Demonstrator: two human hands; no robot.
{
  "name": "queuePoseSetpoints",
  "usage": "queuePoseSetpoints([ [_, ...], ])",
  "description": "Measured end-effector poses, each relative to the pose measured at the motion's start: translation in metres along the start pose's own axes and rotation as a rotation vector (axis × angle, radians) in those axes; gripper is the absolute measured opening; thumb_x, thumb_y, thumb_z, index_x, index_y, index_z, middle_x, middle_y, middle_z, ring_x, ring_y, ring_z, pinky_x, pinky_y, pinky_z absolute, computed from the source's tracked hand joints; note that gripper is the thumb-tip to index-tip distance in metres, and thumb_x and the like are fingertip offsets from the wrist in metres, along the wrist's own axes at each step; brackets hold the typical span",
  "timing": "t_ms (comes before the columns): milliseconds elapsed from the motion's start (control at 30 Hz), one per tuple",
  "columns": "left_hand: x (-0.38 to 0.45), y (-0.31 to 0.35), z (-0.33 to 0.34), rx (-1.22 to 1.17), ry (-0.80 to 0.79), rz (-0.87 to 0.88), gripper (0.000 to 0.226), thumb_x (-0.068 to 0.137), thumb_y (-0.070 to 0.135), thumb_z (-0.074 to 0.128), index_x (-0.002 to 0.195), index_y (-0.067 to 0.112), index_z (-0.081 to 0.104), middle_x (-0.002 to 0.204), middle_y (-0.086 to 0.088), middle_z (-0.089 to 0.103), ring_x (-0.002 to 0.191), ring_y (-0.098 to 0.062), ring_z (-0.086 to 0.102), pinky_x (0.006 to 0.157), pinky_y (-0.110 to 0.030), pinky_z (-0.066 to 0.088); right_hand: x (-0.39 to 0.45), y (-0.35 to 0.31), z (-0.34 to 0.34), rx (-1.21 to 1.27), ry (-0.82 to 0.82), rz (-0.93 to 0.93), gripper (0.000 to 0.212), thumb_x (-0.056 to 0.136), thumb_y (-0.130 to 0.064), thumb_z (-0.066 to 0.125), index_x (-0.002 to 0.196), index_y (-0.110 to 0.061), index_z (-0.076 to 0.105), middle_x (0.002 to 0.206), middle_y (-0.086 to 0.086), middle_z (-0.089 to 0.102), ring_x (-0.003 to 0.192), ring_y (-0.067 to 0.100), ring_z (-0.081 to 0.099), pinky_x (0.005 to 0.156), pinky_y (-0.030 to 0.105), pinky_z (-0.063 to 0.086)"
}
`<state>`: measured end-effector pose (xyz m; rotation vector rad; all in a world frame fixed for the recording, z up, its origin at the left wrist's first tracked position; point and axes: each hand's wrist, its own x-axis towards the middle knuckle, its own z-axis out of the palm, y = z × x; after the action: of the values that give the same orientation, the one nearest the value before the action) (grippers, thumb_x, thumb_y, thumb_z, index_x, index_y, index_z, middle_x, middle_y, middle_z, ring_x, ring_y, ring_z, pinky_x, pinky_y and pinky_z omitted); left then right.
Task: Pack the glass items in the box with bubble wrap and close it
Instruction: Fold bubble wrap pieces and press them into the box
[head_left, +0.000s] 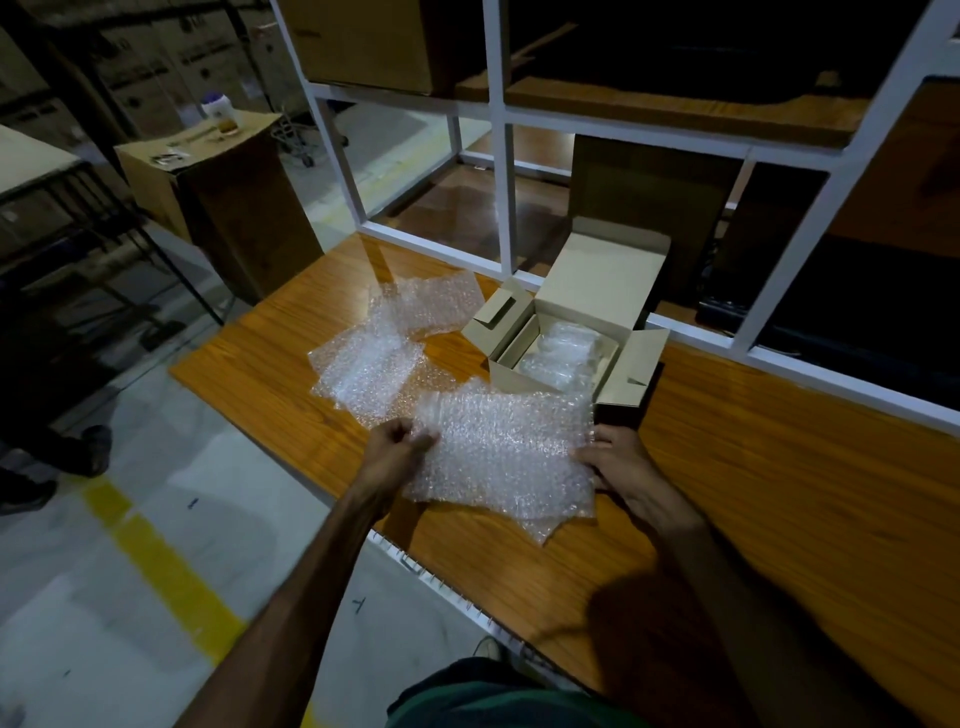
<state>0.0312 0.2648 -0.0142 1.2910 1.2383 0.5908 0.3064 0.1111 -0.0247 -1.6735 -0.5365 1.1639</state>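
Left hand pinches the nine o'clock edge of a bubble wrap sheet on the wooden table; right hand grips its three o'clock edge. Open box at twelve o'clock holds wrapped items. No legible writing.

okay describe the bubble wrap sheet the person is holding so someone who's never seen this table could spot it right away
On the wooden table, look in front of the open cardboard box. The bubble wrap sheet is the nearest one, held between the left hand and the right hand. The loose sheets lie untouched farther left.
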Motion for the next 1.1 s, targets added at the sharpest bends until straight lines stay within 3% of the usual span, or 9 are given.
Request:
queuePoseSetpoints([
  [200, 0.003, 0.011, -0.014, -0.225, -0.158, -0.079, 0.014, 0.098, -0.005, 0.060, 0.110, -0.005, 0.066, 0.099, -0.021, 0.072, 0.084, -0.031, 0.071, 0.062, -0.035, 0.062, 0.000, 0.001, -0.007, 0.035, 0.017, -0.048, 0.023, 0.095, 0.002, 0.071, 0.114, -0.011, 0.075, 0.110, 0.007, 0.078, 0.098, 0.023, 0.076, 0.068, 0.029, 0.062],
  [300, 0.007, 0.013, -0.022, -0.235, -0.208, -0.107, 0.023, 0.095, -0.016, 0.049, 0.099, -0.003, 0.068, 0.094, -0.025, 0.067, 0.074, -0.032, 0.066, 0.053, -0.035, 0.060, 0.000, -0.003, -0.010, 0.039, 0.010, -0.070, 0.015, 0.094, 0.010, 0.067, 0.099, -0.002, 0.075, 0.100, 0.013, 0.077, 0.089, 0.027, 0.073, 0.059, 0.026, 0.059],
  [367, 0.009, 0.012, -0.024, -0.208, -0.234, -0.094, 0.033, 0.092, -0.020, 0.045, 0.088, 0.002, 0.069, 0.093, -0.024, 0.063, 0.070, -0.032, 0.061, 0.049, -0.035, 0.055, 0.001, -0.004, -0.011, 0.024, 0.010, -0.085, 0.021, 0.093, 0.013, 0.062, 0.090, -0.003, 0.074, 0.099, 0.014, 0.074, 0.088, 0.027, 0.070, 0.058, 0.024, 0.058],
  [467, 0.009, 0.011, -0.026, -0.137, -0.268, -0.051, 0.035, 0.089, -0.021, 0.043, 0.084, 0.004, 0.066, 0.092, -0.021, 0.061, 0.073, -0.030, 0.059, 0.056, -0.038, 0.052, 0.002, -0.005, -0.015, -0.027, -0.009, -0.132, 0.025, 0.096, 0.013, 0.060, 0.084, -0.005, 0.073, 0.103, 0.015, 0.073, 0.093, 0.028, 0.070, 0.063, 0.023, 0.058],
  [600, 0.008, 0.015, -0.025, -0.107, -0.318, 0.003, 0.035, 0.090, -0.024, 0.040, 0.082, 0.003, 0.061, 0.080, -0.018, 0.057, 0.065, -0.025, 0.054, 0.054, -0.034, 0.048, 0.001, -0.008, -0.021, -0.161, -0.048, -0.181, 0.029, 0.098, 0.012, 0.055, 0.081, -0.007, 0.071, 0.098, 0.009, 0.072, 0.091, 0.020, 0.068, 0.065, 0.020, 0.055],
  [767, 0.011, 0.017, -0.024, -0.056, -0.307, 0.020, 0.039, 0.088, -0.024, 0.039, 0.077, 0.007, 0.060, 0.075, -0.015, 0.053, 0.061, -0.023, 0.046, 0.052, -0.034, 0.040, 0.005, -0.009, -0.025, -0.331, -0.031, -0.250, 0.043, 0.093, 0.019, 0.050, 0.074, -0.014, 0.071, 0.089, -0.002, 0.071, 0.090, 0.011, 0.064, 0.078, 0.027, 0.045],
  [933, 0.008, 0.025, -0.019, -0.002, -0.284, 0.014, 0.042, 0.081, -0.022, 0.038, 0.068, 0.009, 0.063, 0.077, -0.017, 0.054, 0.063, -0.024, 0.040, 0.056, -0.036, 0.033, 0.001, -0.016, -0.030, -0.371, -0.070, -0.247, 0.040, 0.099, 0.010, 0.055, 0.081, -0.016, 0.079, 0.100, -0.008, 0.076, 0.101, 0.001, 0.066, 0.085, 0.017, 0.048],
  [1000, 0.006, 0.031, -0.013, -0.017, -0.232, 0.013, 0.040, 0.082, -0.019, 0.039, 0.065, 0.006, 0.065, 0.076, -0.017, 0.059, 0.062, -0.027, 0.047, 0.054, -0.032, 0.041, 0.003, -0.015, -0.033, -0.316, -0.069, -0.222, 0.031, 0.096, 0.002, 0.063, 0.080, -0.016, 0.083, 0.099, -0.003, 0.079, 0.103, 0.013, 0.071, 0.093, 0.032, 0.056],
  [1100, 0.006, 0.031, -0.010, -0.067, -0.232, 0.028, 0.022, 0.093, -0.005, 0.051, 0.080, -0.007, 0.069, 0.089, -0.022, 0.066, 0.077, -0.033, 0.062, 0.067, -0.039, 0.055, 0.000, -0.016, -0.038, -0.192, -0.053, -0.195, 0.015, 0.089, -0.017, 0.073, 0.080, -0.010, 0.083, 0.096, 0.006, 0.081, 0.099, 0.029, 0.074, 0.097, 0.056, 0.059],
])
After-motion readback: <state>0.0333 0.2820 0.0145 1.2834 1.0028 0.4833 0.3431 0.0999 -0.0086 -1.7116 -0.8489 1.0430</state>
